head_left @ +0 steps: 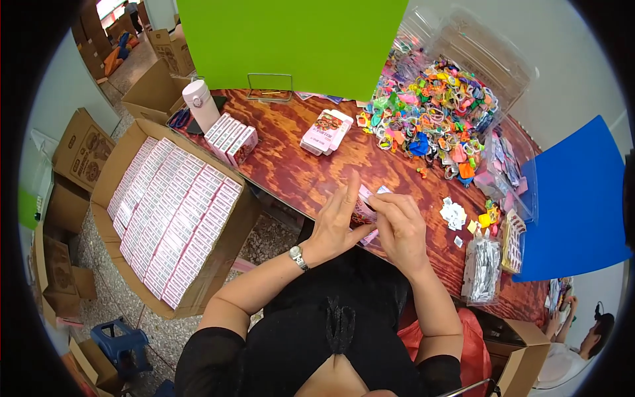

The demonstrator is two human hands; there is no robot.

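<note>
At the near edge of the table, a small pink printed carton (363,210) is between my two hands. My left hand (334,221) presses against its left side, with the thumb low and the fingers pointing up. The fingers of my right hand (401,228) are pinched at its upper right part. My hands hide much of the carton, so its contents do not show. Beyond them lies a stack of flat pink cartons (326,132). Several finished-looking pink boxes (231,139) stand in a row at the left of the table.
A large cardboard box (225,255) packed with pink-and-white boxes stands left. At right are a heap of colourful small trinkets (430,112), white paper slips (453,214) and a clear tub of silvery packets (482,270). A pink bottle (201,106) stands far left; another person (582,344) sits lower right.
</note>
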